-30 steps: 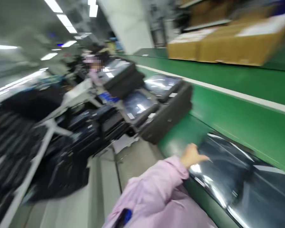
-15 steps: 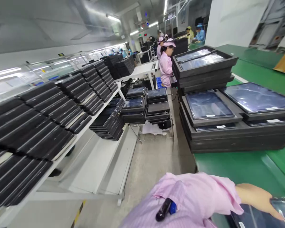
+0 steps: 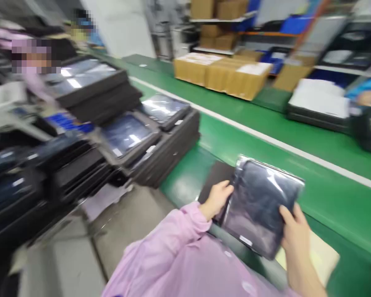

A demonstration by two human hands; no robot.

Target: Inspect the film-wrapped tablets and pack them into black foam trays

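A dark tablet-like panel [image 3: 259, 202] in shiny clear film, with a small white label near its lower edge, is tilted over the green bench in front of me. My left hand [image 3: 218, 199] grips its left edge, thumb along the side. My right hand [image 3: 295, 229] holds the right edge with the thumb on the face; its other fingers are partly hidden behind. Under and beside my left hand lies a dark flat sheet or tray [image 3: 215, 179]. A pale yellow sheet [image 3: 324, 255] is on the bench beneath my right wrist.
Black foam trays [image 3: 173, 159] holding similar panels are stacked at the left of the green bench [image 3: 324, 194]. Cardboard boxes [image 3: 222, 76] stand across it. More black trays [image 3: 77, 173] sit at far left. A co-worker's blue sleeve [image 3: 366, 86] shows at right; another person is at upper left.
My view has swung right and down to the bench. Earlier one hand reached to a panel at lower right; now both hands hold a panel up off the bench.
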